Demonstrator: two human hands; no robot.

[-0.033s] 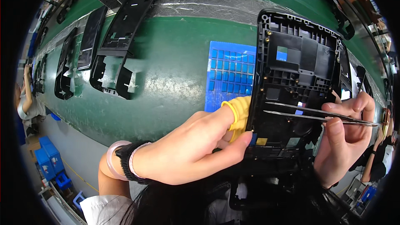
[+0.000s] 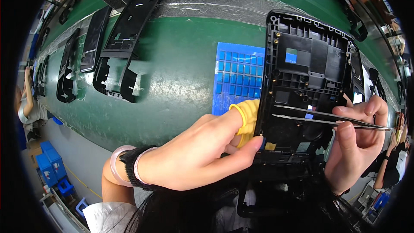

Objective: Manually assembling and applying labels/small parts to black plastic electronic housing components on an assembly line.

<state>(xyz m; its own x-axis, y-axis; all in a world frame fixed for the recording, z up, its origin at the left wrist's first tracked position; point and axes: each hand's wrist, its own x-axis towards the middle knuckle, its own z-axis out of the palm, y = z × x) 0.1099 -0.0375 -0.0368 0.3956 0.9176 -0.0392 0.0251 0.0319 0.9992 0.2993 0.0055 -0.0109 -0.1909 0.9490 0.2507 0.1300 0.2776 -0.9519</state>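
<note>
Gripping ribbed black plastic housing [image 2: 308,92]: left hand [image 2: 200,151], wearing wrinkled yellow finger covers [image 2: 246,123]. Right hand [image 2: 361,144] pinching slim metal tweezers [image 2: 323,122], pointed tips apart.

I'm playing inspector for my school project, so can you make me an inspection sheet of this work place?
Surface: green tabletop, shiny with pale marks; a silvery strip crosses it.
Job's things: black plastic housing, held up; tweezers across it, prongs apart. Whether the tips touch it, I cannot tell.
Clutter: blue sheet with rows of small blue pieces; black plastic parts toward the left.
Hands: left hand, yellow finger covers on, grips the housing's left edge; right hand holds the tweezers.
Cables: nothing seen.
Surroundings: blue bins at lower left; other people at both sides.
</note>
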